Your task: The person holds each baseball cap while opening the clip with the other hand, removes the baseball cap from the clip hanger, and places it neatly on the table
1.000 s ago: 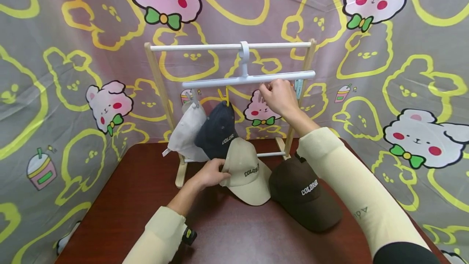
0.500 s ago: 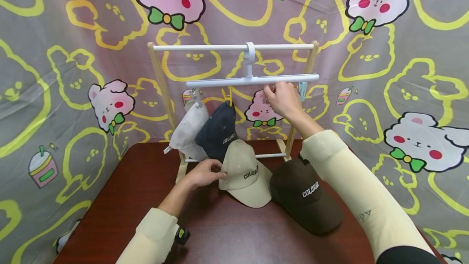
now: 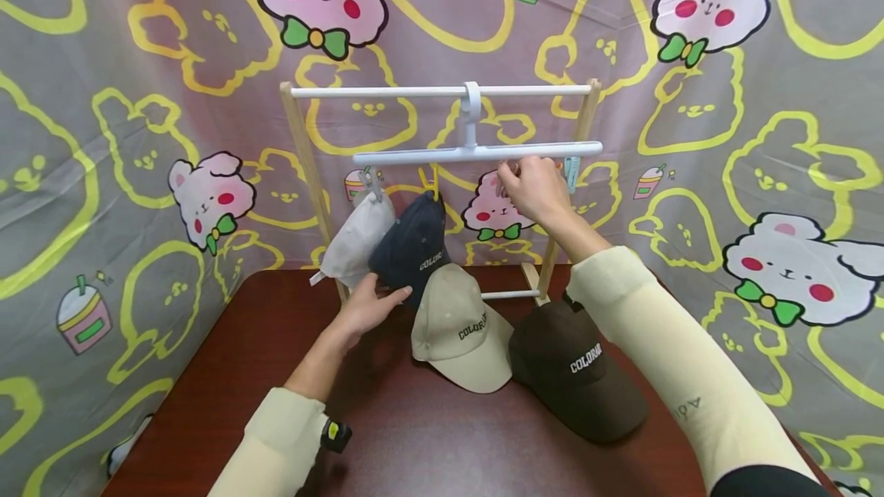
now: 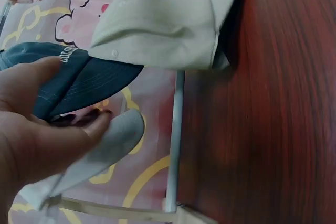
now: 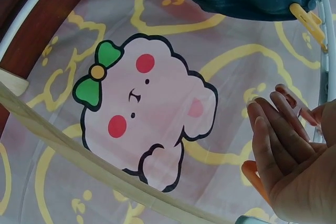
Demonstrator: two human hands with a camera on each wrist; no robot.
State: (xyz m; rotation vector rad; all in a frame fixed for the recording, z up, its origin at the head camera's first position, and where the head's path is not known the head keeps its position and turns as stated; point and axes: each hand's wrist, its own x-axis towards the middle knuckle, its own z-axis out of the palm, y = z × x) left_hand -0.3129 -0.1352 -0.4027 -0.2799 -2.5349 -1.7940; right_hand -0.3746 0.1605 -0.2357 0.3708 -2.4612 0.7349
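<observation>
In the head view my left hand [image 3: 362, 307] is at the navy cap [image 3: 413, 240], thumb spread apart. The left wrist view shows its thumb across the front of this navy cap [image 4: 79, 80] and its fingers below the brim. My right hand [image 3: 535, 184] is just under the right half of the white hanger [image 3: 476, 152]. The right wrist view shows it pinching a pink clip [image 5: 292, 102], with an orange clip [image 5: 255, 179] beside the fingers. The navy cap hangs from a yellow clip [image 3: 430, 181]. Left of it hangs a white cap [image 3: 357, 240] from a grey clip [image 3: 373, 181].
A beige cap [image 3: 456, 328] and a dark brown cap [image 3: 576, 366] lie on the dark red table [image 3: 428, 443]. The hanger hooks over the top rail of a wooden rack [image 3: 380, 90]. A light blue clip [image 3: 572, 173] hangs near its right end. Patterned cloth [image 3: 691, 113] surrounds the table.
My left hand has come off the side of the beige cap and moved left and up to the navy cap. The right hand stays under the hanger.
</observation>
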